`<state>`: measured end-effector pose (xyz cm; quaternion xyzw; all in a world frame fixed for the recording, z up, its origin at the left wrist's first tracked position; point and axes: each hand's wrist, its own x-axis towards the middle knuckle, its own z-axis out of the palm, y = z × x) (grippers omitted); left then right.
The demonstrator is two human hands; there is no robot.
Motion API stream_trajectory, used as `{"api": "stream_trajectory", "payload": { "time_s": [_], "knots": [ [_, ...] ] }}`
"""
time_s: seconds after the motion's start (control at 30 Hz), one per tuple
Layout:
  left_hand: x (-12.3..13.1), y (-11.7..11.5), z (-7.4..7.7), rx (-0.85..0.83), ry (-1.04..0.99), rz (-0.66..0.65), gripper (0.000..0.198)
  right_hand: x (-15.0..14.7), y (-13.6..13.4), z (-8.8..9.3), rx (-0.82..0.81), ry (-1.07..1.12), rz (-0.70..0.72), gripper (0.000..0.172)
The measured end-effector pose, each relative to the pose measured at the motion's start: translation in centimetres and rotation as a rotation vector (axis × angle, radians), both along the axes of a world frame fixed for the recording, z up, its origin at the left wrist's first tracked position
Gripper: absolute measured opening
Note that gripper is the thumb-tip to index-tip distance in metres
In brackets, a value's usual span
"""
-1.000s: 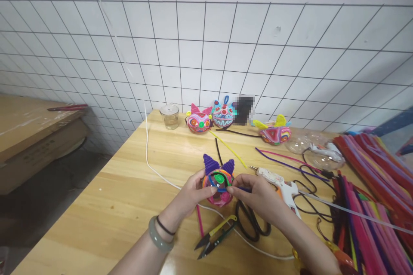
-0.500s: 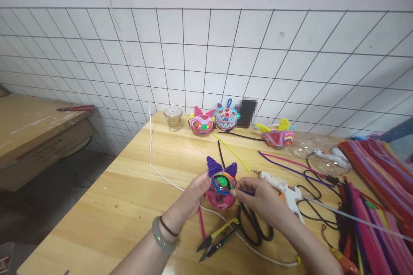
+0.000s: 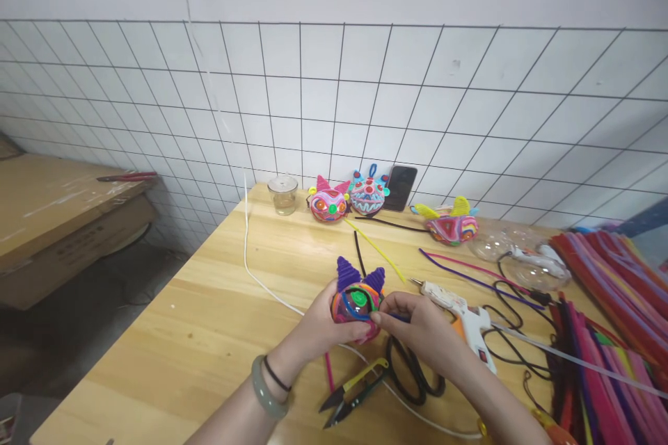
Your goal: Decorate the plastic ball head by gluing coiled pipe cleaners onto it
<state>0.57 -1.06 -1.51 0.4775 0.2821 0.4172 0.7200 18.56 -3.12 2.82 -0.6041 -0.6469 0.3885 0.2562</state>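
Note:
My left hand (image 3: 322,318) is closed around a clear ball ornament (image 3: 359,297) with two purple ears and bright coils of pipe cleaner stuck on it. Its thumb now lies across the front of the ball. At the ball's right side, my right hand (image 3: 410,320) pinches a blue pipe cleaner (image 3: 399,317), whose far end curves along the ball's surface. Just below lie thread snips (image 3: 353,391) with yellow and green handles, beside black scissor-like loops (image 3: 415,379). A white glue gun (image 3: 464,316) rests right of my right hand.
Finished decorated balls, one pink-eared (image 3: 328,203) and one blue (image 3: 368,195), stand at the back near a phone (image 3: 401,188) and a glass cup (image 3: 283,196). A yellow-eared ball (image 3: 453,228) lies farther right. Bundled pipe cleaners (image 3: 605,368) and cords fill the right side.
My left thumb has moved over the front of the ball, and the ball has tipped slightly. My right hand still pinches the blue pipe cleaner. The view has shifted a little.

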Motion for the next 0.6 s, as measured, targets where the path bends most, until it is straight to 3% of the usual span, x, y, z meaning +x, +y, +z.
{"api": "stream_trajectory", "payload": {
  "time_s": [0.6],
  "knots": [
    [0.06, 0.08, -0.35, 0.032, -0.004, 0.04, 0.058, -0.51, 0.11, -0.56, -0.024, -0.036, 0.041, 0.024]
  ]
}}
